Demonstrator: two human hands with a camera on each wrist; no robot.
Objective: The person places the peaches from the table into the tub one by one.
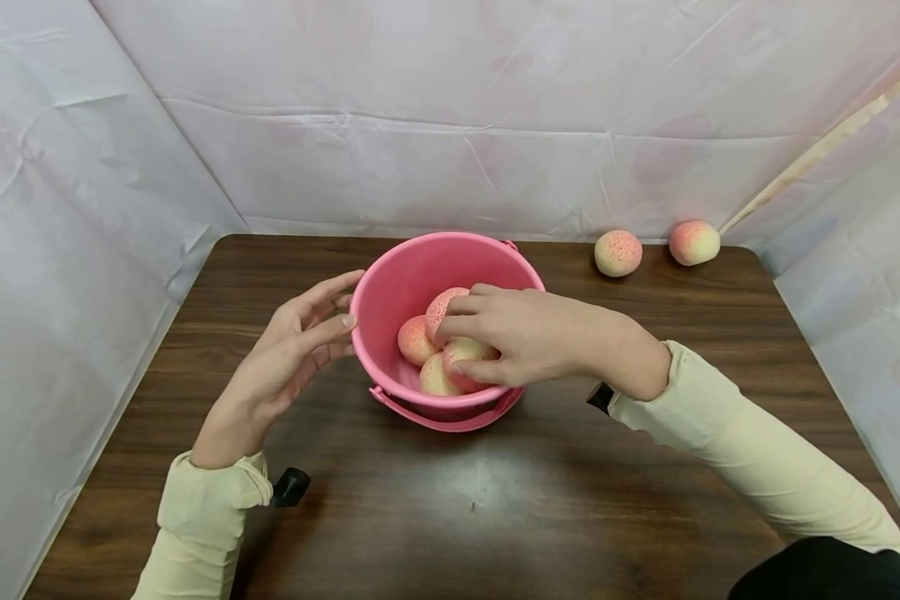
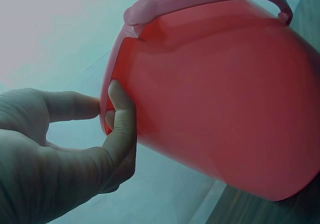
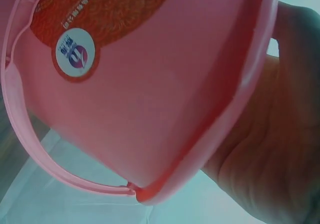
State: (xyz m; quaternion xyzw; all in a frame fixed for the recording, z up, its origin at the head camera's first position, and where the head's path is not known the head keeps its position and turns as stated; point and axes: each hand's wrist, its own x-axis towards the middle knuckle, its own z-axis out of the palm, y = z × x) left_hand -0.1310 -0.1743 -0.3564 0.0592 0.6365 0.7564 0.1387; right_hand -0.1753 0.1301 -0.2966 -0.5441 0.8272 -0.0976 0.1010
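A pink plastic bucket stands upright on the table with several pink-and-cream peaches inside. My left hand pinches the bucket's rim at its left side; in the left wrist view, fingers lie behind the rim on the outer wall. Reaching over the right rim, my right hand curls its thumb and fingers around a peach on top of the pile. The right wrist view is mostly filled by the bucket's side with a red label, hiding those fingertips.
Two more peaches, one and another, lie at the back right of the dark wooden table. The bucket's handle hangs down at the front. White sheeting surrounds the table's back and sides.
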